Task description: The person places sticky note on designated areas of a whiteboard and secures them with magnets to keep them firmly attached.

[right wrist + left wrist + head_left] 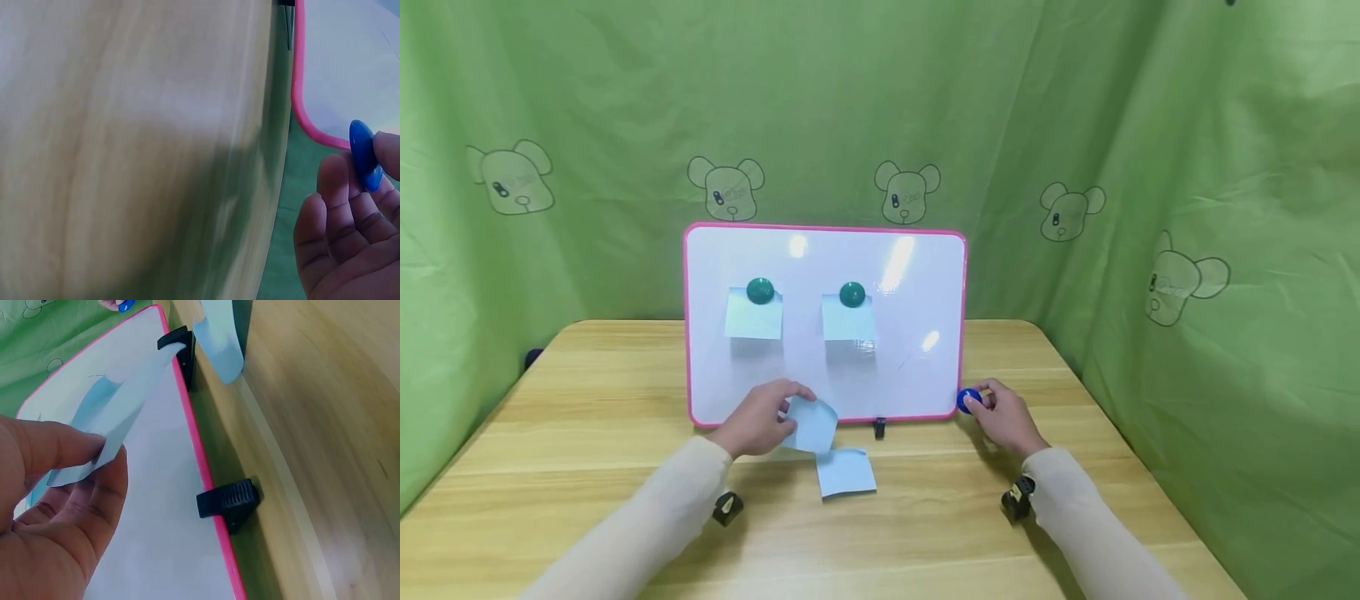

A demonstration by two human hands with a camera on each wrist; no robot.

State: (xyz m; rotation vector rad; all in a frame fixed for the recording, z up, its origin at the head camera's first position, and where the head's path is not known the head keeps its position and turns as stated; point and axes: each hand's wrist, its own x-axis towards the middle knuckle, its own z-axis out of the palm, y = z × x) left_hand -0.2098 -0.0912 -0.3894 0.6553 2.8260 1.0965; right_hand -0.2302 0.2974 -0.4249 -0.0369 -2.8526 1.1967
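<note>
Between thumb and fingers, my left hand (765, 419) pinches a pale blue sticky note (814, 425) in front of the whiteboard's lower edge. My right hand (1006, 417) pinches a round blue magnet (968, 401) beside the lower right corner of the pink-framed whiteboard (910, 358). On the board, a green magnet (760, 291) lies over the top of a left sticky note (754, 320), and another green magnet (852, 294) over a right sticky note (848, 320). One more sticky note (847, 473) lies on the table below the board.
Black clips (230, 501) grip the board's bottom edge, one showing in the head view as a black clip (879, 428). The board stands on a wooden table (587, 408). A green curtain (820, 100) with bear-face drawings hangs behind and at the sides.
</note>
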